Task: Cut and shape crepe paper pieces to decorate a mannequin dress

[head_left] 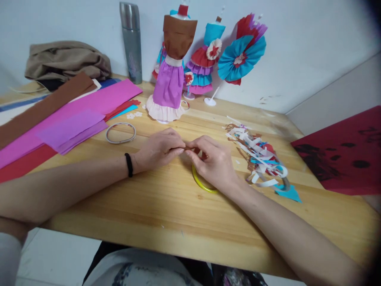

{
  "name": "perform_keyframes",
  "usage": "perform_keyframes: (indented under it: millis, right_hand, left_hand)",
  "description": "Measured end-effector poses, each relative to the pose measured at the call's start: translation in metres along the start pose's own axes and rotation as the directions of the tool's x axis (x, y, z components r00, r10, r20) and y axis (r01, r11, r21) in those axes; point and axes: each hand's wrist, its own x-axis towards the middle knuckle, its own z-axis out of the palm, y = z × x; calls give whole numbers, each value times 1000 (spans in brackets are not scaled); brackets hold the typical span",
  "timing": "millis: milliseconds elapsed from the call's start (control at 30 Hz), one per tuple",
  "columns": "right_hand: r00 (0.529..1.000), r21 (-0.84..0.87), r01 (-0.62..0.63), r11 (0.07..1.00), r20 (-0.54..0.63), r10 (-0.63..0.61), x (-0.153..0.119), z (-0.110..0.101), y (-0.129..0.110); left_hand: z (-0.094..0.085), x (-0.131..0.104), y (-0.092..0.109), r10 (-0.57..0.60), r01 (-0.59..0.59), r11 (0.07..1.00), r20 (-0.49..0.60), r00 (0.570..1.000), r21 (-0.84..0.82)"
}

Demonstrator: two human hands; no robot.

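Over the middle of the wooden table (166, 206), my left hand (162, 147) and my right hand (212, 161) meet fingertip to fingertip. Both are closed in a pinch on a small brown strip (188, 148), most of which the fingers hide. A yellow ring (202, 186) lies on the table partly under my right hand. Behind my hands stands a doll form in a brown and purple paper dress (169, 83) with a pale ruffled hem. Left of my left hand lies a tape roll (120, 133).
Colored paper sheets (89, 101) and a brown cloth (68, 59) lie at the left. A bottle (131, 43) stands near the wall. Two decorated stands (205, 59) (242, 57) are behind. Paper scraps (258, 155) lie right; a red sheet (342, 151) is beyond.
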Motion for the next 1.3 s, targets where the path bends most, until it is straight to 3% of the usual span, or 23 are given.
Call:
perform_keyframes:
  millis: [200,333,433,533,633,733,867,1033,1200,1300]
  right_hand:
    - [997,38,-49,998,-57,51,0,1,4]
    - [970,153,-182,971,-136,203,1,-1,6]
    - [931,289,-241,926,-199,305,1,-1,6]
    - [895,420,-265,868,-227,383,1,1,4]
    - [878,523,-295,800,-181,443,1,3,0]
    - [867,589,-346,730,-96,489,1,4,-5]
    - [868,654,-357,667,-32,496,-1,6,-6]
    - [877,645,-383,661,29,480,-5,12,-1]
    - [909,510,-373,775,35,414,-8,15,2]
    - [950,292,-309,905,51,307,-6,8,2]
  left_hand:
    - [-2,0,2,-66,65,997,-48,997,-37]
    - [-4,2,-1,-253,222,936,-82,964,-273]
    - [-2,5,-1,-445,361,691,24,895,-626]
    - [2,7,4,-472,431,435,208,857,-790]
    - [4,7,14,-456,501,305,338,824,-810]
    - [3,7,22,-468,474,220,334,818,-853]
    - [1,7,24,-499,426,193,286,818,-884]
    - [0,5,21,-522,381,223,220,824,-897]
    - [1,3,20,-557,401,250,208,804,-881]
    - [0,3,19,-565,404,214,225,794,-889]
